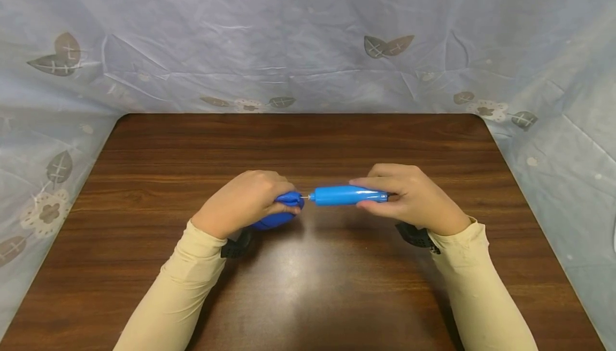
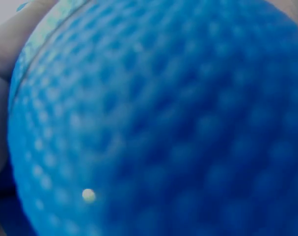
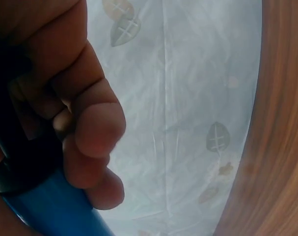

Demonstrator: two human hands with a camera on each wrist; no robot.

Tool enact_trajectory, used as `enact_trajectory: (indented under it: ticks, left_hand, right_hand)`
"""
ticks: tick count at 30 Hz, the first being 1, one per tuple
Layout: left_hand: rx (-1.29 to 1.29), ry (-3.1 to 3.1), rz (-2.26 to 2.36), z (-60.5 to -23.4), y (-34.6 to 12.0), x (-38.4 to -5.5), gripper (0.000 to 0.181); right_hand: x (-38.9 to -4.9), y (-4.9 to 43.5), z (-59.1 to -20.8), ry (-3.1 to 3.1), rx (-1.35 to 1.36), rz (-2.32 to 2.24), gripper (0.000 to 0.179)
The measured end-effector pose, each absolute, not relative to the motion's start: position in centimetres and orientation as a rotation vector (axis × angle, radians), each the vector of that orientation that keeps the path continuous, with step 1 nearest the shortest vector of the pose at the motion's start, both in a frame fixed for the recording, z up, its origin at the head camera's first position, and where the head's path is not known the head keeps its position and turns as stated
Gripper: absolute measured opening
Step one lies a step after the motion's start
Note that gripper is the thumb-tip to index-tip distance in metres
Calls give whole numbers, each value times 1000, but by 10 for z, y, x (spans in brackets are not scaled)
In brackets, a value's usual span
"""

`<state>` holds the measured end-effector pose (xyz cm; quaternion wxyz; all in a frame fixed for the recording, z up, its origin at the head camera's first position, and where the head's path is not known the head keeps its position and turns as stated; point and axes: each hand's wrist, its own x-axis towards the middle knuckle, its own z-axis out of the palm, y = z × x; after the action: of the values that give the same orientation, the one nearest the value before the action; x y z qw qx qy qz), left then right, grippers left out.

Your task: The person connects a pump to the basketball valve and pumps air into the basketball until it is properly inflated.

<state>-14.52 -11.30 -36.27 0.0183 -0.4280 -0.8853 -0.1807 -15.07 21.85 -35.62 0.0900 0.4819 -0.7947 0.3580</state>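
Note:
My left hand [image 1: 247,201] grips a small blue ball [image 1: 275,220], mostly covered by the fingers; folds show on its upper part. Close up in the left wrist view, the ball's [image 2: 153,123] skin is pebbled and rounded. My right hand [image 1: 409,193] holds a light-blue hand pump [image 1: 339,195] level, thumb and fingers around its rear end. From the pump's front nozzle a thin metal needle [image 1: 305,197] runs left, its far end right at the ball. In the right wrist view, curled fingers [image 3: 97,130] lie by the pump's black end cap [image 3: 31,169].
Both hands are over a dark brown wooden table [image 1: 298,147] with rounded far corners. A grey-white curtain [image 1: 308,35] with leaf and flower prints hangs behind it and along both sides. Dark wrist-worn devices [image 1: 236,246] sit at both cuffs.

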Motion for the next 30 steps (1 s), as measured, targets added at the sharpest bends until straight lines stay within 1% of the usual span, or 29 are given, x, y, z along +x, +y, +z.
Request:
enact_trajectory:
  ticks: [7, 10, 16, 22, 30]
  left_hand:
    - [-1342, -2761, -506, -362, -109, -144, 27]
    - [-1350, -2754, -497, -363, -108, -144, 26]
    - [-1356, -2751, -458, -365, -105, -144, 28]
    - [-1345, -2732, -432, -368, -105, -144, 28]
    - [-1296, -2698, -387, -370, -104, -144, 39]
  right_hand:
    - [-152, 215, -360, -2343, 1446, 1069, 35]
    - [-152, 214, -362, -2357, 1446, 1084, 33]
    - [-152, 211, -364, -2410, 1435, 1084, 40]
    - [-151, 209, -367, -2430, 1413, 1104, 42]
    - [-152, 209, -369, -2411, 1424, 1038, 38]
